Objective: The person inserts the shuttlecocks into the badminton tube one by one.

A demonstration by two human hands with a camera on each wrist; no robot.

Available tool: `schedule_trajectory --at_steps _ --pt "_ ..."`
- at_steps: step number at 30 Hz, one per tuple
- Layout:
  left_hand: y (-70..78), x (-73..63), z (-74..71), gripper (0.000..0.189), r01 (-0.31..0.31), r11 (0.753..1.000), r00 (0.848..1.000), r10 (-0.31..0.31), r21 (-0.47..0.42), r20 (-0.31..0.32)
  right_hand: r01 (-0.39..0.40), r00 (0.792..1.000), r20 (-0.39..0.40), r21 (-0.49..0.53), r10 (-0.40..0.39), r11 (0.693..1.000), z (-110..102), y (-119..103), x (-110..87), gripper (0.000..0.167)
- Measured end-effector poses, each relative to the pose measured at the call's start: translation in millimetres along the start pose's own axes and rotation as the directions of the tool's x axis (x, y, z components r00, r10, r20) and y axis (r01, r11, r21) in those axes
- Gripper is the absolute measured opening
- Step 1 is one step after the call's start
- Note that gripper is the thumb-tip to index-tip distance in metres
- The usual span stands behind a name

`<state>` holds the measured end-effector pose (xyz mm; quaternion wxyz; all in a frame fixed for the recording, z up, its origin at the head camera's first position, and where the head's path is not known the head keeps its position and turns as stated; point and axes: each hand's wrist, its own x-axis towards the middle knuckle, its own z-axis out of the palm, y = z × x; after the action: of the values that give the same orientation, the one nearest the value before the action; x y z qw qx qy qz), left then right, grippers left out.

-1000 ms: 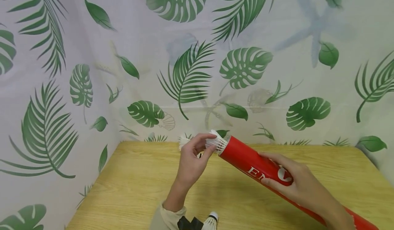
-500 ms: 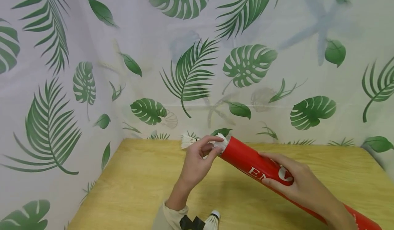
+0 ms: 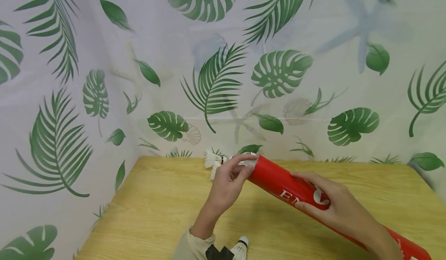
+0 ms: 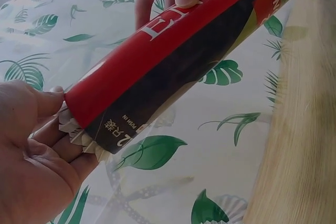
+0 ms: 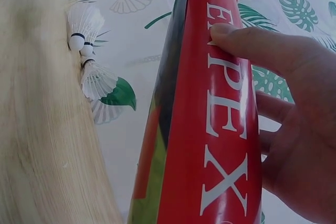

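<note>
A long red shuttlecock tube (image 3: 273,177) slants over the table, its mouth up and to the left. My right hand (image 3: 339,207) grips its middle, thumb on the near side in the head view. At the mouth, my left hand (image 3: 224,186) holds a shuttlecock (image 4: 79,137) between thumb and curved fingers. Only the ruffled feather edge of that shuttlecock sticks out; the rest is hidden inside the tube. In the right wrist view the tube's white lettering (image 5: 226,114) faces up, with the right thumb lying across it.
A loose shuttlecock (image 3: 241,247) lies at the near side of the wooden table (image 3: 156,213), beside the left sleeve (image 3: 195,244). Several more shuttlecocks (image 5: 98,81) lie at the table's far edge, against the leaf-print cloth (image 3: 216,82).
The shuttlecock at the mouth has slid deeper into the tube, pushed by my left hand, which moved slightly right. My right hand keeps its grip, and the tube stays nearly still.
</note>
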<state>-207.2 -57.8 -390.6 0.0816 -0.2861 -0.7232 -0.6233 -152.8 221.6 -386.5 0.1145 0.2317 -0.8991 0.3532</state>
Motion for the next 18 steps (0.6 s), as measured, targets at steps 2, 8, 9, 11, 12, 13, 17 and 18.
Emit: schedule_trajectory --at_steps 2,8,9,11,12,13,17,18 --pt "-1.2 -0.6 1.8 0.028 -0.012 1.0 1.0 0.012 -0.01 0.018 -0.006 1.0 0.005 -0.004 0.006 1.0 0.3 0.5 -0.4 0.063" --pt "-2.5 -0.7 4.8 0.03 -0.027 0.999 0.998 0.028 -0.025 0.052 0.018 1.0 0.002 -0.016 -0.018 1.0 1.3 0.9 -1.5 0.065" --pt "-2.5 -0.8 5.2 0.03 -0.027 0.999 0.998 0.028 -0.025 0.055 0.022 1.0 0.002 -0.016 -0.022 1.0 1.4 0.9 -1.4 0.065" --pt "-3.0 -1.3 5.9 0.031 -0.028 0.999 0.997 0.03 -0.027 0.065 0.031 1.0 0.001 -0.019 -0.031 0.999 1.1 0.5 -1.1 0.065" --pt "-3.3 -1.4 6.1 0.031 -0.03 0.999 0.997 0.032 -0.025 0.071 0.039 0.999 -0.001 -0.019 -0.039 0.999 0.9 -0.3 -0.9 0.065" --pt "-3.6 -1.5 6.2 0.031 -0.033 0.999 0.997 0.035 -0.021 0.075 0.04 0.999 0.0 -0.023 -0.04 0.999 0.6 -0.9 -0.7 0.065" --pt "-3.3 -1.1 5.6 0.03 -0.048 0.999 0.995 0.047 0.003 0.093 0.047 0.999 -0.001 -0.027 -0.047 0.999 -0.1 -3.3 0.2 0.066" --pt "-3.2 -0.9 5.5 0.03 -0.05 0.999 0.994 0.049 0.01 0.096 0.05 0.999 0.0 -0.026 -0.05 0.998 -0.1 -3.7 0.3 0.066"
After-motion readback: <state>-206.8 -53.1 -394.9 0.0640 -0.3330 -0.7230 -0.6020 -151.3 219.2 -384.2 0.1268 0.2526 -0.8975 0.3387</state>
